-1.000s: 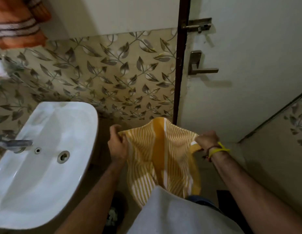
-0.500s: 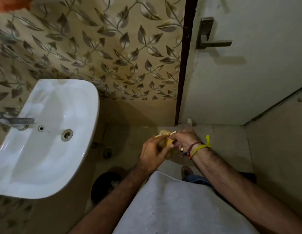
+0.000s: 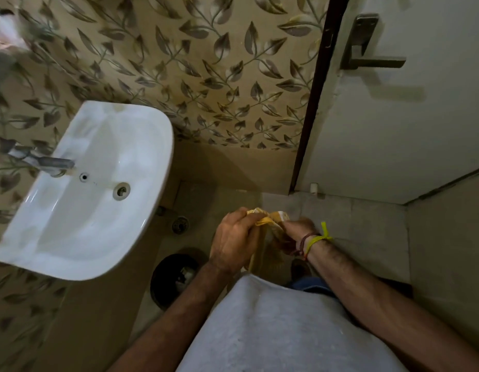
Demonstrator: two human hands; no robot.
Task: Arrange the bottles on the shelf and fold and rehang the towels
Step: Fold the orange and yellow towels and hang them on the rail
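While standing beside the sink [image 3: 80, 189], a person is folding a yellow towel [image 3: 262, 237] at waist height.
Left hand [image 3: 234, 241] and right hand [image 3: 297, 232] are both gripping its gathered top edge, touching; rehanging likely comes next.

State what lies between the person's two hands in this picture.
In the head view, a bunched yellow towel lies between the left hand and right hand; both grip it.

left hand [image 3: 234, 241], right hand [image 3: 297, 232], close together, curled
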